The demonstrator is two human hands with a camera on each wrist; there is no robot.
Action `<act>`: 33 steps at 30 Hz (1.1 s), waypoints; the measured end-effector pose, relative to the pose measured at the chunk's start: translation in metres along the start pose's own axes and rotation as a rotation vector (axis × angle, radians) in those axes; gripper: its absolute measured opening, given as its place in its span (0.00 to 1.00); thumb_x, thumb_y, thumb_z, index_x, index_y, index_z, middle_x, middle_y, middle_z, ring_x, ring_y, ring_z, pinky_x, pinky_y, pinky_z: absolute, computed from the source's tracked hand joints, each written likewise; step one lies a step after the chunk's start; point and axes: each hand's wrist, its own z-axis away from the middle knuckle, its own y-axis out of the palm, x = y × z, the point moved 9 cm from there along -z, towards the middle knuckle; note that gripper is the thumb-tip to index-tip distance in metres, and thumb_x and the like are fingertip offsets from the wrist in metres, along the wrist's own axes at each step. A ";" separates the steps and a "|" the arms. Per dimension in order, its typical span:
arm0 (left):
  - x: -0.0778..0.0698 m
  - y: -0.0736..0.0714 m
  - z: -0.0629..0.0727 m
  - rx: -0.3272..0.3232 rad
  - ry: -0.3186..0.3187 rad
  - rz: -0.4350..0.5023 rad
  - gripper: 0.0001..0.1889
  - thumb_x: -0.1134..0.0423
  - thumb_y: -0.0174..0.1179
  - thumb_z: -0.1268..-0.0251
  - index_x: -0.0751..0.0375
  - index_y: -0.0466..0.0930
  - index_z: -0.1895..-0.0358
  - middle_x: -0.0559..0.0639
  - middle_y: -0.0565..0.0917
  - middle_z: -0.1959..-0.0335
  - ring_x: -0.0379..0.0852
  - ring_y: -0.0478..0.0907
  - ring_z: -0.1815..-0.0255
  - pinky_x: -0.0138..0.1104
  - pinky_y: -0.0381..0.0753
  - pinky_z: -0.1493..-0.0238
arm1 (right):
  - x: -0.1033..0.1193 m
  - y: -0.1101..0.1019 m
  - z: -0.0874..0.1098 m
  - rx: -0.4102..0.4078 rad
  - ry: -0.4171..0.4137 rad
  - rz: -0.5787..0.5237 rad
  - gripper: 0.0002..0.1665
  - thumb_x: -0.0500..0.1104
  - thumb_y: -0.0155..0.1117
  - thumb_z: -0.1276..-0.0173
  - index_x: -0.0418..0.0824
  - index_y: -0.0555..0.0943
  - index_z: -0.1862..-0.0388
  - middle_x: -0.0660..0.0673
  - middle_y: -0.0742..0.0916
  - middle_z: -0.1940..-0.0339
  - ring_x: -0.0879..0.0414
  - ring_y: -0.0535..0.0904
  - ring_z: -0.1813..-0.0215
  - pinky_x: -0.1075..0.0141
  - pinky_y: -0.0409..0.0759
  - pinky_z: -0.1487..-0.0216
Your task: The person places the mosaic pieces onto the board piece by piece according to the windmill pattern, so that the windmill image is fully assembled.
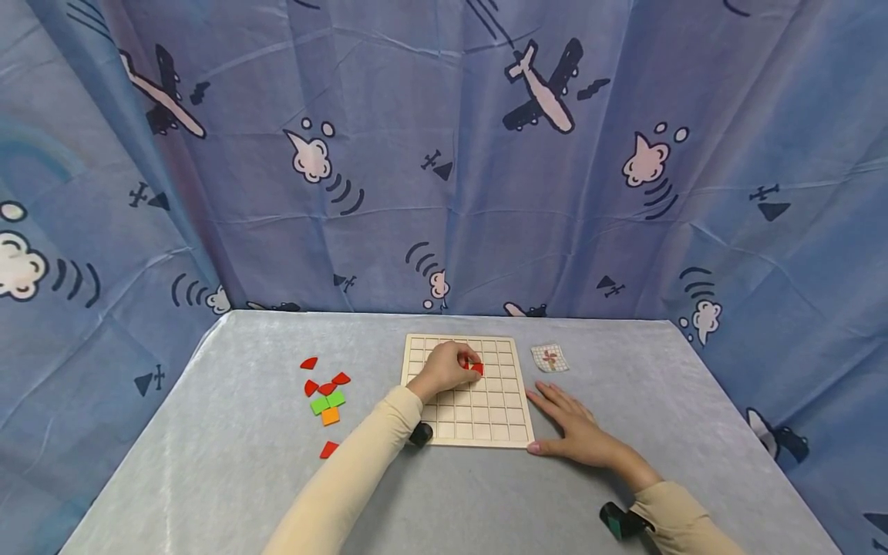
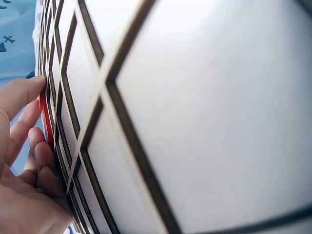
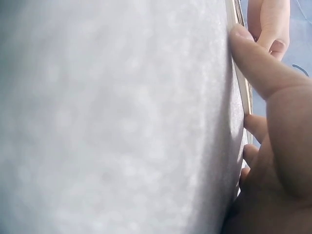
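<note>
A pale wooden grid board [image 1: 479, 420] lies on the table, with a red piece [image 1: 477, 369] in its upper part. My left hand [image 1: 445, 368] reaches over the board, its thumb and fingertips around red there. In the left wrist view the thumb and a finger pinch a red piece [image 2: 46, 119] low against the grid; the fingers partly hide it. At the board's lower right side rests my right hand [image 1: 572, 428], fingers spread, thumb tip right at the corner. The right wrist view shows that thumb [image 3: 263, 61] along the board's edge [image 3: 242, 83].
Left of the board lie several loose red pieces [image 1: 327, 389], two green squares [image 1: 336, 398] and an orange square [image 1: 331, 416]. One more red piece [image 1: 328, 449] sits nearer the front. A small card with a grid picture [image 1: 550, 358] lies beyond the right hand. A patterned curtain [image 1: 444, 193] hangs behind.
</note>
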 end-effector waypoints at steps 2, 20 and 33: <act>0.001 0.000 0.000 0.002 -0.007 0.009 0.10 0.63 0.72 0.46 0.56 0.88 0.59 0.43 0.73 0.77 0.37 0.66 0.74 0.26 0.63 0.70 | 0.000 0.000 0.000 0.001 0.002 0.000 0.55 0.62 0.73 0.44 0.44 0.62 0.22 0.35 0.59 0.19 0.30 0.47 0.20 0.27 0.45 0.31; 0.004 0.002 -0.003 0.016 0.006 0.059 0.10 0.65 0.71 0.46 0.59 0.88 0.58 0.43 0.72 0.78 0.36 0.66 0.75 0.26 0.64 0.69 | 0.000 0.000 0.000 0.007 0.008 -0.005 0.55 0.62 0.73 0.44 0.44 0.61 0.22 0.35 0.58 0.19 0.31 0.46 0.20 0.27 0.44 0.31; 0.005 0.001 -0.002 0.010 -0.018 0.094 0.09 0.65 0.72 0.46 0.60 0.86 0.62 0.43 0.72 0.78 0.36 0.66 0.76 0.25 0.64 0.71 | -0.001 0.000 0.000 0.003 0.004 0.000 0.55 0.62 0.73 0.44 0.44 0.61 0.22 0.35 0.58 0.19 0.30 0.47 0.20 0.27 0.45 0.31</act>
